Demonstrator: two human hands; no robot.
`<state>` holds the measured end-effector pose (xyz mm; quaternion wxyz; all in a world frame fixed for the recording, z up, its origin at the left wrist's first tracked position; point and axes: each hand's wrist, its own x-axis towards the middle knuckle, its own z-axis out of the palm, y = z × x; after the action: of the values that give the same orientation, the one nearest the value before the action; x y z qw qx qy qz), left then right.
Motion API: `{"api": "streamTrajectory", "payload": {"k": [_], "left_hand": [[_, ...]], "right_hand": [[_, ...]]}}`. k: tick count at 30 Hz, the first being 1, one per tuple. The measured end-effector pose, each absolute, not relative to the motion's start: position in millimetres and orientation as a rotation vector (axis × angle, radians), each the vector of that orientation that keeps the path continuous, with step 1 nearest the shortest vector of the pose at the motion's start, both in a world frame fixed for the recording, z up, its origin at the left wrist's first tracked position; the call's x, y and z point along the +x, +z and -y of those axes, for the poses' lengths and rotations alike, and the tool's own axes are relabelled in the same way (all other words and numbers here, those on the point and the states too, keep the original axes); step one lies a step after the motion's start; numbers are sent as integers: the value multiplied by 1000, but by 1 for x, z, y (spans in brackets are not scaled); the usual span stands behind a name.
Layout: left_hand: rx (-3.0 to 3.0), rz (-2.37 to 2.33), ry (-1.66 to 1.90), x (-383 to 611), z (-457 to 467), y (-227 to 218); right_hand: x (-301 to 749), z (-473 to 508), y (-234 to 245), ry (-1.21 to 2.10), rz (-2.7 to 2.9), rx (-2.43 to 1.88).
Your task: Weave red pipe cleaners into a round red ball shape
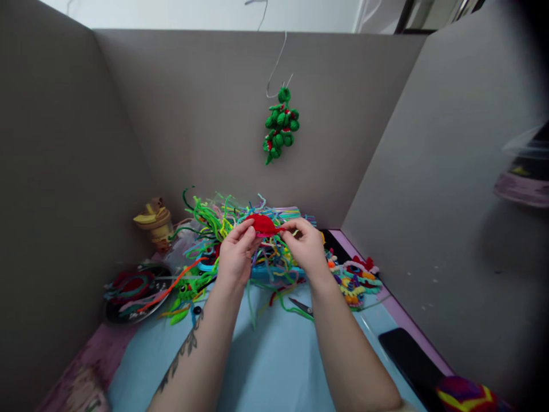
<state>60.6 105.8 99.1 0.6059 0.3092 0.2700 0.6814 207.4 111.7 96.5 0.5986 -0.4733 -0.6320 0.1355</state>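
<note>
A small red pipe-cleaner piece (263, 224), rounded on top with a thin tail at its right end, is held up between my hands. My left hand (237, 252) pinches its left side between thumb and fingers. At the other end, my right hand (305, 245) closes thumb and fingertips on the thin red tail. Behind and below the hands spreads a tangled heap of coloured pipe cleaners (210, 214) in a blue tray (274, 273). Scissors (301, 306) lie on the blue mat (274, 355), their handles hidden by my right forearm.
Left stand a brown-and-yellow cup (159, 229) and a metal bowl (118, 313) with coiled pipe cleaners. Finished colourful pieces (355, 280) lie right, with a black phone (409, 363) nearer me. A green pipe-cleaner cluster (281, 126) hangs on the grey back panel (193, 114).
</note>
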Motion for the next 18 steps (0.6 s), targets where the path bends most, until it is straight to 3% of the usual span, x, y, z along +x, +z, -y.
{"api": "streamTrajectory", "payload": {"k": [7, 18], "left_hand": [[696, -630, 1585, 60, -107, 99], [724, -655, 1545, 60, -106, 98]], "right_hand": [[205, -116, 92, 461, 1430, -1108], [212, -111, 101, 428, 1530, -957]]}}
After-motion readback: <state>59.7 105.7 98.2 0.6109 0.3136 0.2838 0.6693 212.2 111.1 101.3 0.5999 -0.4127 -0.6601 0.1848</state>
